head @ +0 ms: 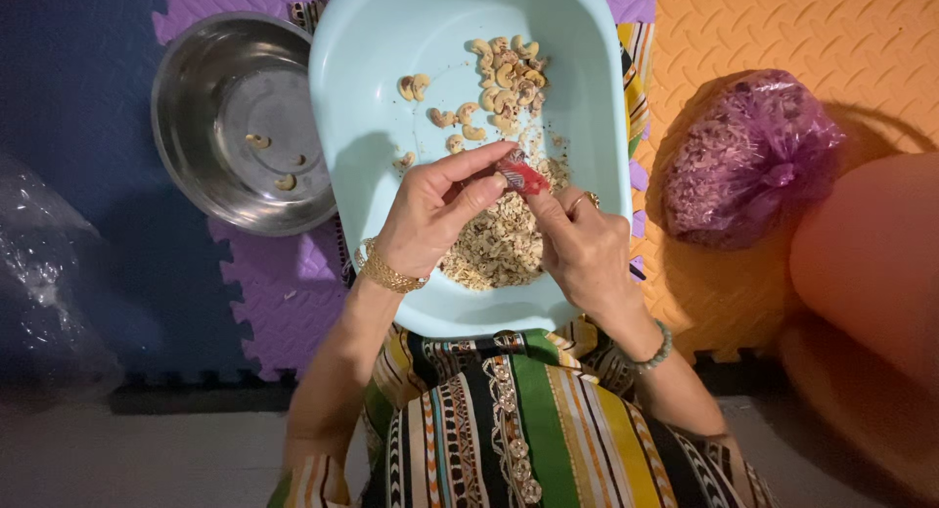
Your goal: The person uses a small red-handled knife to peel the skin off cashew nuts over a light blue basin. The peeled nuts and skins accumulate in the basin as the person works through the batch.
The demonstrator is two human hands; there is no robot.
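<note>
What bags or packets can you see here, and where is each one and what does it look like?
Tied purple see-through plastic bag: on the orange foam mat, right of the pale blue plastic basin; lumpy, full of pale flakes.
Clear crinkled plastic bag: far left on the dark blue mat; contents unclear.
Small red thing: pinched between both hands over the basin; too small to tell whether it is a packet.

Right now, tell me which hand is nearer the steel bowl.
Left. The left hand is over the pale blue basin, just right of the steel bowl in the picture. The right hand is further right, beyond the small red tool both hands pinch.
</note>
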